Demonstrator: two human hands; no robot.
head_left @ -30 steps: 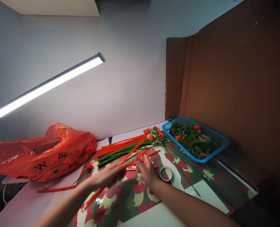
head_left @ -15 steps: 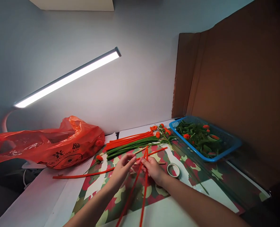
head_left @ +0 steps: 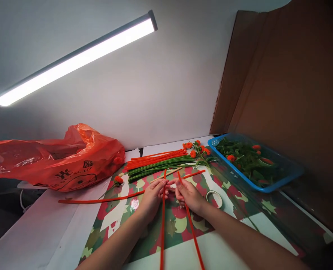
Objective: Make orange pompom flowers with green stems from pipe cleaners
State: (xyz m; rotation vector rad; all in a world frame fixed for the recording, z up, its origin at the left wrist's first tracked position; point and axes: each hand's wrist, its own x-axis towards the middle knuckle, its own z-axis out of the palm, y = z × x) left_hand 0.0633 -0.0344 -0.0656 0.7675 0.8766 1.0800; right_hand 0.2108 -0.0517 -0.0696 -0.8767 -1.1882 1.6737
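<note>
My left hand (head_left: 155,195) pinches an orange-red pipe cleaner (head_left: 163,225) between thumb and fingers, its short tip sticking up. Closed the same way, my right hand (head_left: 189,195) grips a second strand of orange-red pipe cleaner (head_left: 193,232). Both strands run down past the bottom edge, so I cannot tell whether they join. Fingertips of the two hands nearly meet. Behind them another orange-red pipe cleaner (head_left: 99,201) lies across the camouflage-patterned mat (head_left: 180,225). A thin wooden stick (head_left: 170,174) lies just beyond. Right of my right hand is a roll of tape (head_left: 214,199).
Bundles of orange-red pipe cleaners (head_left: 155,159) and green pipe cleaners (head_left: 157,168) lie at the back beside orange flowers (head_left: 201,149). A blue basket (head_left: 267,189) of leafy stems stands right, by a cardboard panel (head_left: 284,75). At left are a red plastic bag (head_left: 90,161), a single flower (head_left: 118,180) and a lamp (head_left: 82,58).
My left hand has closed on one strand, and the two strands, earlier crossed together in my right hand, are now apart. The view has tilted downward.
</note>
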